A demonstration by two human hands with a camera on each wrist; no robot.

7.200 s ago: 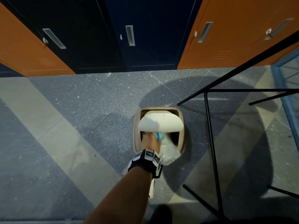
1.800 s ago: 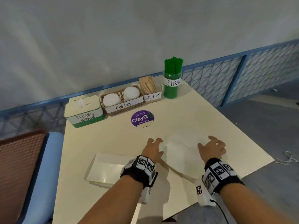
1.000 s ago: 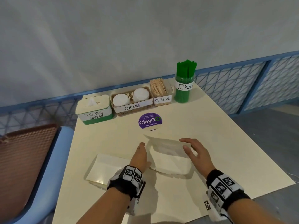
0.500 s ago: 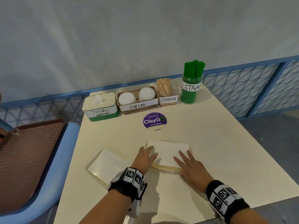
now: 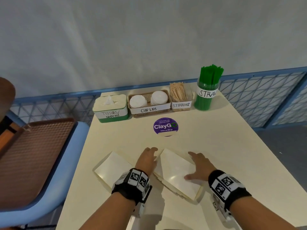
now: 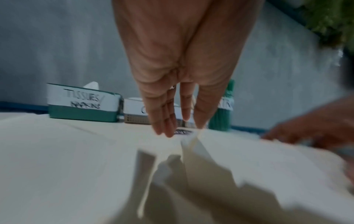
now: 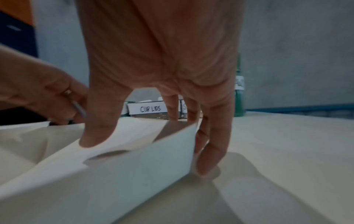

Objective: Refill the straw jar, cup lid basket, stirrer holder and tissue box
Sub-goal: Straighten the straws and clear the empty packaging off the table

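- Napkin stack (image 5: 177, 171) lies at the near middle of the table (image 5: 232, 146), its long axis running from far-left to near-right; the tissue box (image 5: 111, 108) it appears meant for stands at the far edge, towards the far-left corner, well apart from both hands.
- Right hand (image 5: 198, 166) sits on the stack's right side: in the right wrist view its thumb (image 7: 99, 128) presses on the top sheets while the fingers (image 7: 210, 144) curl down over the stack's outer edge to the table, so it grips the stack.
- Left hand (image 5: 147, 161) lies at the stack's left edge with its fingers (image 6: 164, 121) straight and together, tips touching that edge; it pinches nothing that I can see.
- A second, flatter white napkin stack (image 5: 111, 168) rests just left of the left hand, untouched.
- As I judge it, the left hand is the nearer to the tissue box, but the right has the hold; the carry would go forward and to the left, along the stack's own long axis.
- Along the far edge, left to right after the tissue box: cup lid basket (image 5: 149, 110) with two piles of white lids, stirrer holder (image 5: 181, 103) packed with wooden sticks, straw jar (image 5: 206, 93) full of green straws.
- A tissue already pokes from the box's slot, so I judge the refill is nearly done.
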